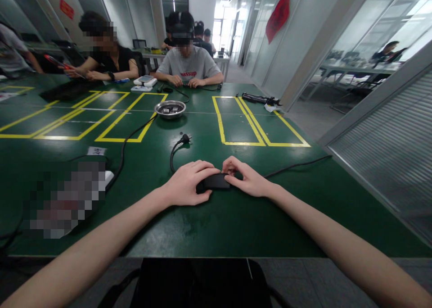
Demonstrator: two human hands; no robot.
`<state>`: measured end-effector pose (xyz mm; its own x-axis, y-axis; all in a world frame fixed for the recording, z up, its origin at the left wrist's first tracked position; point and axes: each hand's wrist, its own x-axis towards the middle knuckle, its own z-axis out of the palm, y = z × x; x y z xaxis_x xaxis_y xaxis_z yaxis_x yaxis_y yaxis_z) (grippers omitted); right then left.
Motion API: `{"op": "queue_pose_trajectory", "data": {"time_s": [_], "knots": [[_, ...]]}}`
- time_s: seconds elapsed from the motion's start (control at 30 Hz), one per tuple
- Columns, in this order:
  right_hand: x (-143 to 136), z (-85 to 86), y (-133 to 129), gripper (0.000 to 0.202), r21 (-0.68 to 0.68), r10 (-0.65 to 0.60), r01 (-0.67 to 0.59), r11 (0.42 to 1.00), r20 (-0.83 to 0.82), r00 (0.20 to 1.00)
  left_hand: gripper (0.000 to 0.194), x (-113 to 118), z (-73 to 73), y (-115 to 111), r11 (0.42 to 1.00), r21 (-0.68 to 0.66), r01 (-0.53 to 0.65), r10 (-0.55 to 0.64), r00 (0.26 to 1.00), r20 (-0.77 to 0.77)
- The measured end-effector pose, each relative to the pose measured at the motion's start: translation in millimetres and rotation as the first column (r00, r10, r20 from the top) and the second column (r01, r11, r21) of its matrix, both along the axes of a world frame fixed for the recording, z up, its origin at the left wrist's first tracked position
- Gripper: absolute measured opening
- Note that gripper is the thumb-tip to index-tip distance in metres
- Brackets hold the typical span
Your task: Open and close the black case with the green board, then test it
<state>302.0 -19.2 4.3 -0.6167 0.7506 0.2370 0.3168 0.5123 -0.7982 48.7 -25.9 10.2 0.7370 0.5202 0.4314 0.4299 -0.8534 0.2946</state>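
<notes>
A black power adapter lies on the green table in front of me, partly covered by my hands. My left hand wraps around its left end, thumb at the near side and fingers over the top. At the other end, my right hand pinches the adapter between thumb and curled fingers; what the fingertips touch behind it is hidden. A black cord with a power plug curves out from beyond my left hand. From behind my right hand, a thin black cable runs toward the table's right edge.
A metal bowl with small metal parts stands farther back. Yellow tape rectangles mark the table. A blurred object and a black cable lie left. Across the table sits a person, near a folded black tripod-like item.
</notes>
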Motion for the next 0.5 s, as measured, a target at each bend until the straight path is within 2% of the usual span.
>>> {"op": "queue_pose_trajectory", "data": {"time_s": [0.13,0.27,0.4,0.5], "knots": [[1,3.8,2,0.021,-0.209,0.004,-0.022,0.978,-0.089,0.996,0.049,1,-2.7,0,0.993,0.119,0.023,-0.017,0.999,-0.050],[3,7.6,3,0.028,-0.328,0.004,-0.039,0.944,-0.107,0.994,0.044,1,-4.0,2,0.982,0.184,0.032,-0.018,0.997,-0.079],[4,10.0,1,0.026,-0.353,0.011,-0.033,0.935,-0.064,0.998,0.040,1,-2.9,2,0.976,0.214,0.035,-0.026,0.999,-0.044],[3,11.1,0,0.022,-0.282,0.015,-0.013,0.959,0.002,1.000,0.039,1,-0.9,1,0.978,0.204,0.038,-0.032,0.999,-0.031]]}}
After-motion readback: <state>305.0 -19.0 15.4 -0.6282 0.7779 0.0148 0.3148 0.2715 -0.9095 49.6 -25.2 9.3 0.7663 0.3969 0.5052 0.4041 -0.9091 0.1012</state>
